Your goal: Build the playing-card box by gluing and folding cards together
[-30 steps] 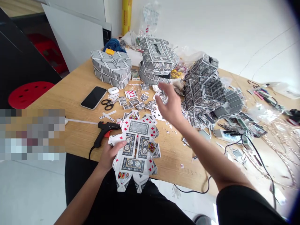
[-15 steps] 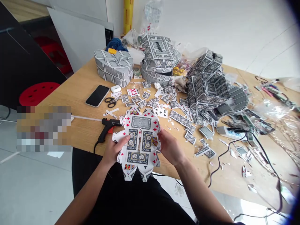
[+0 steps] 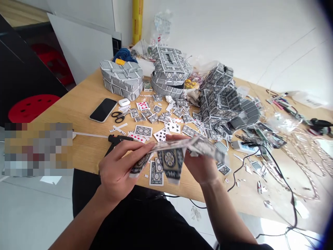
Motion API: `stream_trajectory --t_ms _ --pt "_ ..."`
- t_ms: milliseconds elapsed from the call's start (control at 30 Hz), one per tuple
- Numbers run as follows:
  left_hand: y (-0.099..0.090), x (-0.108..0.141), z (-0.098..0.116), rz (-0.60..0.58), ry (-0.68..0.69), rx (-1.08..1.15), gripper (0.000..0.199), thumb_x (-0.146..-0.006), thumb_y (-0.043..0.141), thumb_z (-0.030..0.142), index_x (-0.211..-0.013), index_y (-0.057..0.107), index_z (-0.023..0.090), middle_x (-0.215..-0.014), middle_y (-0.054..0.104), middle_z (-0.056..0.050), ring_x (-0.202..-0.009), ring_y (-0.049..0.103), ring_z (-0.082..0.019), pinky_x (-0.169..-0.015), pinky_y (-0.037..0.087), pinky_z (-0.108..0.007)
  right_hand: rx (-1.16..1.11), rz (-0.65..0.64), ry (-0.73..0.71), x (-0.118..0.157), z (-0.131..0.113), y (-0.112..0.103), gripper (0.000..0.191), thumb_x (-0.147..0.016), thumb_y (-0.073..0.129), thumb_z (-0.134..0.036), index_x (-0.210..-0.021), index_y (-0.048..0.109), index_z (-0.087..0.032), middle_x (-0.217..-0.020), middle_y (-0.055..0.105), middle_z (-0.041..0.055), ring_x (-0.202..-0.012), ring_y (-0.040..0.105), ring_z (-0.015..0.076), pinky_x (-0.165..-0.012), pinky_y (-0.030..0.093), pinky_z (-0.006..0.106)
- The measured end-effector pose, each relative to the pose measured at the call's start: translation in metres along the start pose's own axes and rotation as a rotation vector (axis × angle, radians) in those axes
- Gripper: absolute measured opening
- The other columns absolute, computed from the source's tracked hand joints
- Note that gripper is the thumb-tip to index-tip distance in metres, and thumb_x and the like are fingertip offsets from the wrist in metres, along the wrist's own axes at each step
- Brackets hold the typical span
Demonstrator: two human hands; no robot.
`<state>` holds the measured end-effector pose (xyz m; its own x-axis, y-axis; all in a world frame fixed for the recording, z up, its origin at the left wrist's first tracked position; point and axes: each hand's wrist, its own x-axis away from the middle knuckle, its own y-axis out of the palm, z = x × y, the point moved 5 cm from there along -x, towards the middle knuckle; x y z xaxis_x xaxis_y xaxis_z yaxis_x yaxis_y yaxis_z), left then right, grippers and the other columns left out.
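Observation:
Both hands hold a panel made of joined playing cards (image 3: 171,162) above the table's near edge. It is turned nearly edge-on, with folded flaps hanging down, and is partly blurred. My left hand (image 3: 118,170) is closed on its left side, thumb and fingers pinching the edge. Under the right part, my right hand (image 3: 200,168) grips it, its fingers partly hidden by the cards. Just beyond my left hand lies a black glue gun (image 3: 116,139) with a white glue stick out of its back. Loose cards (image 3: 156,173) lie on the table beneath the panel.
Black scissors (image 3: 119,117), a phone (image 3: 103,110) and a white earbud case (image 3: 124,102) lie at the left. Behind stand a heart-shaped card box (image 3: 122,78), a stacked card box (image 3: 170,66) and an open card structure (image 3: 221,100). A power strip (image 3: 244,147) with cables sits right.
The panel has tipped from facing me to nearly edge-on, its card-back flaps now showing. Both hands have turned with it, uncovering cards on the table. The view has shifted slightly.

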<state>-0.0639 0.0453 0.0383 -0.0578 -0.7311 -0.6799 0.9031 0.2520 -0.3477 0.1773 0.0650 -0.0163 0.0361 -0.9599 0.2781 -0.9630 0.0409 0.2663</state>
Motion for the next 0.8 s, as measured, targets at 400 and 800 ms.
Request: stream_trajectory --t_ms 400,800 --pt "0.004 0.001 0.011 0.044 0.351 -0.109 0.032 -0.095 0.081 0.02 -0.127 0.082 0.017 -0.113 0.08 -0.011 -0.1 0.077 -0.025 -0.091 0.062 -0.038 0.029 -0.018 -0.156 0.0 -0.018 -0.013 0.052 -0.108 0.048 -0.065 -0.114 0.086 -0.029 -0.135 0.08 0.0057 -0.132 0.073 0.0338 -0.121 0.051 0.06" --pt "0.017 -0.011 0.003 -0.081 0.271 -0.065 0.041 -0.092 0.075 -0.002 -0.125 0.077 0.021 -0.11 0.076 -0.007 -0.098 0.074 -0.022 -0.089 0.06 -0.04 0.661 -0.175 -0.85 0.059 -0.067 0.017 0.043 -0.092 0.085 -0.017 -0.132 0.08 -0.03 -0.133 0.08 0.006 -0.123 0.076 0.0298 -0.105 0.062 0.049"
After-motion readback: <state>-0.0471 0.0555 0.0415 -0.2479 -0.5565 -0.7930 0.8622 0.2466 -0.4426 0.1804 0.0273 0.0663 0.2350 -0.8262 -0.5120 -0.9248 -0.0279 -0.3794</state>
